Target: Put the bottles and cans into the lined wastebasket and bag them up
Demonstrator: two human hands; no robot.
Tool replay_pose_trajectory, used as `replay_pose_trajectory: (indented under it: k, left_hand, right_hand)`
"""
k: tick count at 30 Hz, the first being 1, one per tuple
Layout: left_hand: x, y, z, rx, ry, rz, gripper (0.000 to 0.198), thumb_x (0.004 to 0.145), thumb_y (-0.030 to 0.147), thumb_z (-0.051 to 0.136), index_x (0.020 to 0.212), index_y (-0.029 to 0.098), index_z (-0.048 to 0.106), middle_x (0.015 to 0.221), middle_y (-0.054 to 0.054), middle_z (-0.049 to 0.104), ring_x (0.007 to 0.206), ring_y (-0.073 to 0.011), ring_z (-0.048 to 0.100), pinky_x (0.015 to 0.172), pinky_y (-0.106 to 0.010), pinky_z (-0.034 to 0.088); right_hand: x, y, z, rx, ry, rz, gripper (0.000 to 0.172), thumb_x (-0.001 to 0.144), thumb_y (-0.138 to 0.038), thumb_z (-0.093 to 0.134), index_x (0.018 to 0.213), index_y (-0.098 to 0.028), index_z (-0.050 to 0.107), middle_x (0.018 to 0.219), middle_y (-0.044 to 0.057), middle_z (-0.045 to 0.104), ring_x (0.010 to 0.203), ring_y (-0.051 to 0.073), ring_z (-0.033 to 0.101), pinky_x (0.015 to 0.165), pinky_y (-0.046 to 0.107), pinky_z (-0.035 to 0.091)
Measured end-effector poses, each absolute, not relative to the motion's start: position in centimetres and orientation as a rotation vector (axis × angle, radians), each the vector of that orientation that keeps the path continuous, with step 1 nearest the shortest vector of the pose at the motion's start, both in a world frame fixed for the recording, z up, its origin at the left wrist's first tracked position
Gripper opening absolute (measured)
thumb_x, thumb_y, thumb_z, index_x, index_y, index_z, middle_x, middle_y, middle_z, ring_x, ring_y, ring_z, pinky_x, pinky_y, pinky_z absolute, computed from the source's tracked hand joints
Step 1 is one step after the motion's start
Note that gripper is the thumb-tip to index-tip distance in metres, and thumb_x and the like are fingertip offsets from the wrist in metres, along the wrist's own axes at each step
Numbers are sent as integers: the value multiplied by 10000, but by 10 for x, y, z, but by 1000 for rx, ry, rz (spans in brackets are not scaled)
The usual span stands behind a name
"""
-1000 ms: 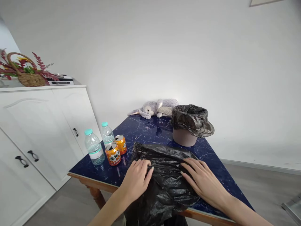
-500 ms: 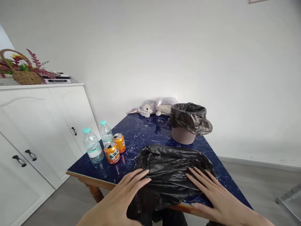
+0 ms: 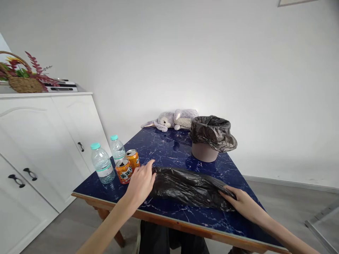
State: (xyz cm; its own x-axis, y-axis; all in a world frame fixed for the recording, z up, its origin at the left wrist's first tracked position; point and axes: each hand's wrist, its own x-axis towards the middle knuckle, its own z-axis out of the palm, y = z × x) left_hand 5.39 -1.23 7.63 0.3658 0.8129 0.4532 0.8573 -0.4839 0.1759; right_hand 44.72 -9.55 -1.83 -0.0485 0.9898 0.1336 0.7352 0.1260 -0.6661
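A black plastic garbage bag [image 3: 189,187] lies on the table, folded into a long narrow strip. At its left end, my left hand [image 3: 141,183] has its fingers curled on the plastic, close beside the orange cans; part of its grip is hidden. My right hand [image 3: 239,203] pinches the right end, with the thumb below and the other fingers tucked under the fold. Behind the strip stands a grey-brown bin [image 3: 203,152] lined with another black bag [image 3: 212,132], whose edge hangs over the rim.
Two clear water bottles [image 3: 102,165] with teal caps and two orange soda cans [image 3: 124,171] stand on the blue marbled table [image 3: 159,146] at left. A plush rabbit [image 3: 172,120] lies at the far edge. A white cabinet [image 3: 47,141] is to the left.
The bag has gone from a wide spread sheet hanging over the front edge to a narrow strip on the tabletop. Both hands have moved from lying flat to gripping its ends.
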Motion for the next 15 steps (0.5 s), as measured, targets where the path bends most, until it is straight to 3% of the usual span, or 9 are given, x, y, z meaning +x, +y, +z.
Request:
replay_pose_trajectory:
  k: [2,4,7,9,11,13,15]
  left_hand:
    - [73,-17,77,-2459,-1202,-818,483,997,124,461,1473,152,540,1407,-171,693,1344,-342,638,1154,-560,480]
    - [95,-26,70,-2542,-897,-819,509,1027,111,431,1524,183,514,1564,-131,596,1508,-302,504,1274,-550,381]
    - [124,-31,49,-2728,-715,-689,448,1098,277,470,1536,210,535,1621,-99,553,1587,-291,402,1322,-530,333]
    - [139,-25,35,-2794,-734,-615,482,1115,408,472,1553,216,531,1656,-97,515,1618,-310,344,1335,-552,293]
    - [148,-13,23,-2836,-749,-548,519,1136,447,404,1598,224,486,1694,-91,466,1642,-313,285,1349,-574,230]
    - [150,0,13,-2884,-755,-473,541,1156,429,317,1648,226,419,1724,-89,417,1655,-310,246,1352,-583,190]
    - [146,12,2,-2927,-814,-406,564,1162,436,281,1682,234,366,1736,-95,393,1648,-312,266,1335,-580,227]
  right_hand:
    - [452,-79,-26,-1701,-1831,571,424,1011,-535,458,963,-259,777,896,44,824,886,338,783,799,421,614]
    - [449,-71,-29,-1751,-1835,531,376,989,-491,461,961,-257,754,910,60,828,879,347,791,792,447,617]
    - [421,-81,-16,-1797,-1795,255,409,995,-450,487,1255,-222,707,1198,138,804,1114,389,756,947,541,588]
    - [390,-94,-1,-1688,-1822,-169,554,1046,-451,498,1539,-202,540,1510,176,649,1411,399,589,1137,601,480]
    - [363,-100,10,-1513,-2000,-390,609,1094,-390,474,1674,-236,376,1707,123,446,1599,355,363,1287,597,316]
    - [348,-95,9,-1438,-2148,-437,600,1120,-387,434,1695,-237,349,1753,92,363,1644,345,262,1333,618,219]
    - [351,-81,-5,-1520,-2219,-364,587,1130,-449,411,1662,-201,425,1726,125,403,1633,380,280,1324,682,193]
